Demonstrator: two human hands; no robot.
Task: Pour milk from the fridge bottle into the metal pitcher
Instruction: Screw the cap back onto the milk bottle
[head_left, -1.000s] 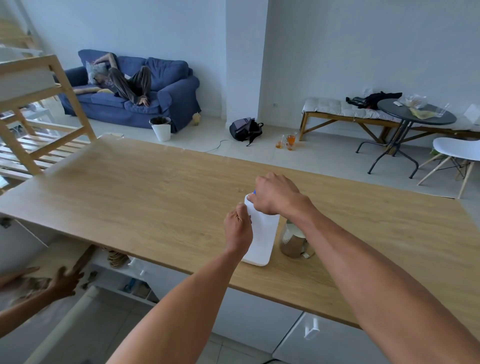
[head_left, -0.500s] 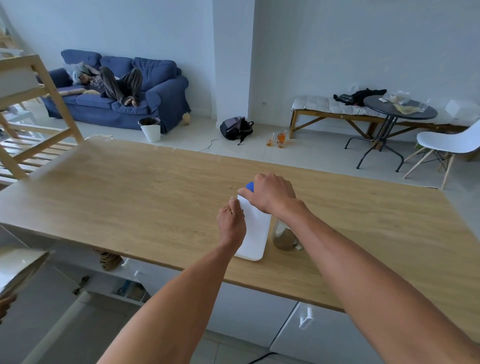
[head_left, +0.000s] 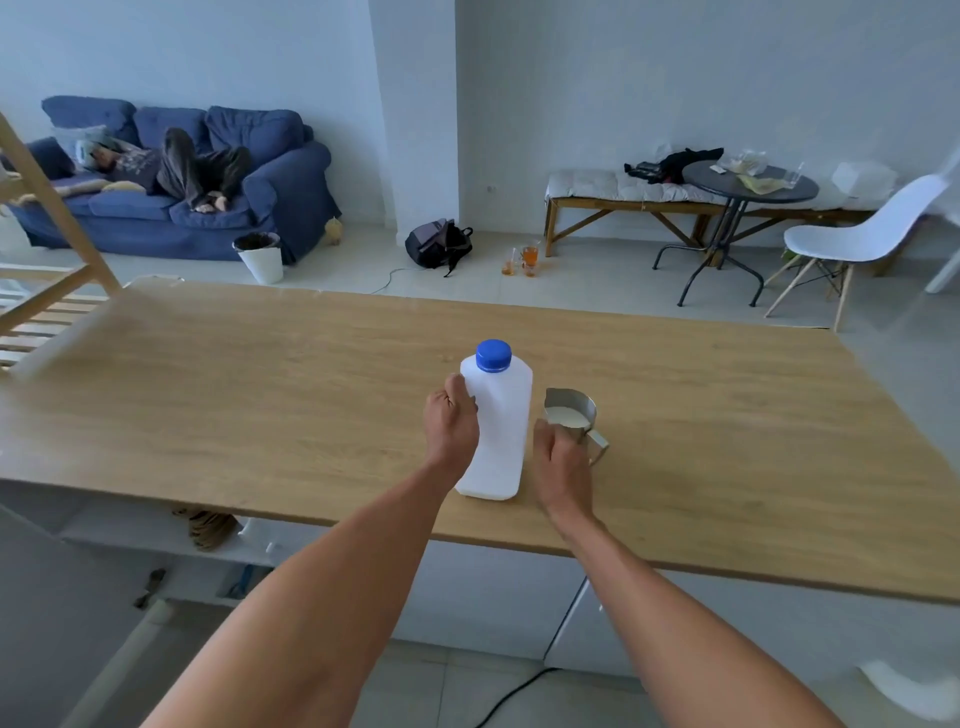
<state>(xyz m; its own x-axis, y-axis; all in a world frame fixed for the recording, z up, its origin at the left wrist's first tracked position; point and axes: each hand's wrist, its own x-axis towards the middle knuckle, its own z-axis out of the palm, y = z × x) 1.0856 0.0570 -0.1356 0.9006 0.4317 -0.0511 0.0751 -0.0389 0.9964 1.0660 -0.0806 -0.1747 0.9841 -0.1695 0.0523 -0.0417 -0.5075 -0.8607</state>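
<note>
While our left hand (head_left: 451, 434) grips the upright milk bottle (head_left: 496, 431), our right hand (head_left: 563, 467), loosely curled and empty, sits beside the metal pitcher (head_left: 571, 418).

No legible text anywhere, seemingly; bottle (head_left: 496, 431) unlabelled.

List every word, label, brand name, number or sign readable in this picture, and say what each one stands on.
None can be read.
White plastic milk bottle with blue screw cap: plain sides, no label showing.
Small metal pitcher holding milk: no marking visible.
Items on the round dark table at the far wall: too small and blurred to read.
</note>
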